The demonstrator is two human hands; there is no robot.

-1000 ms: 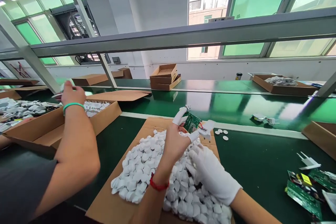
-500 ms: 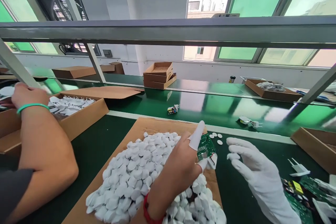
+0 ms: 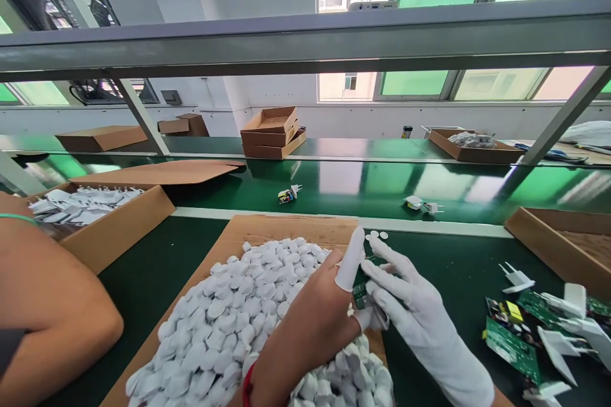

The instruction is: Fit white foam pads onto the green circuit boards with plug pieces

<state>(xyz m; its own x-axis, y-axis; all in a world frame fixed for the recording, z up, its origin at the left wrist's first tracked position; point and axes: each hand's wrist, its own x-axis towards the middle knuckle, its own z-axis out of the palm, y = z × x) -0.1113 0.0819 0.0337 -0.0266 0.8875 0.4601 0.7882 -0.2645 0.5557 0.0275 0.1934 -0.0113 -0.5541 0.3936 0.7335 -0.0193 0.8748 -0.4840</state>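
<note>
In the head view, a cardboard sheet (image 3: 286,224) lies on the green table (image 3: 443,261) under a heap of white pieces (image 3: 224,318). The left hand (image 3: 317,311), with white covers on index finger and thumb, is over the sheet's right part and holds a green circuit board (image 3: 359,294) in a narrow grip; the board is mostly hidden. The gloved right hand (image 3: 415,311) reaches in from right of the sheet, fingers slightly bent at the board; whether they pinch anything, I cannot tell.

White discs (image 3: 383,235) lie near the sheet's far right corner. Well to the sheet's right are loose circuit boards with white housings (image 3: 513,346). Left of the sheet are an open box of white parts (image 3: 124,222) and another person's arm (image 3: 52,305). Stacked cardboard trays (image 3: 270,137) stand beyond the sheet.
</note>
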